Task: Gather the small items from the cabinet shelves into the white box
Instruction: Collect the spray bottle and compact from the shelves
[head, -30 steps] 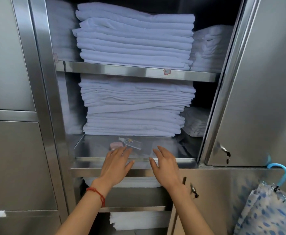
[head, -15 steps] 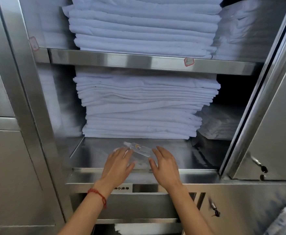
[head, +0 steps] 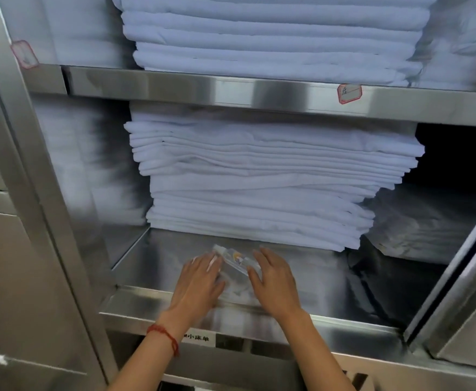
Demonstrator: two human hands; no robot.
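Head view: both hands — left hand (head: 196, 280) and right hand (head: 273, 280), fingers flat, gripping nothing — flank a clear packet (head: 235, 259) on the steel shelf (head: 158, 253); gathering stage, next likely pinching it up.

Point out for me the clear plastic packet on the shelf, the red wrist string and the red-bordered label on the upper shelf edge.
clear plastic packet (head: 235, 259), head view, its printed middle between the hands.
red wrist string (head: 167, 335), head view, the strand across the left wrist.
red-bordered label (head: 349, 93), head view, its white centre.
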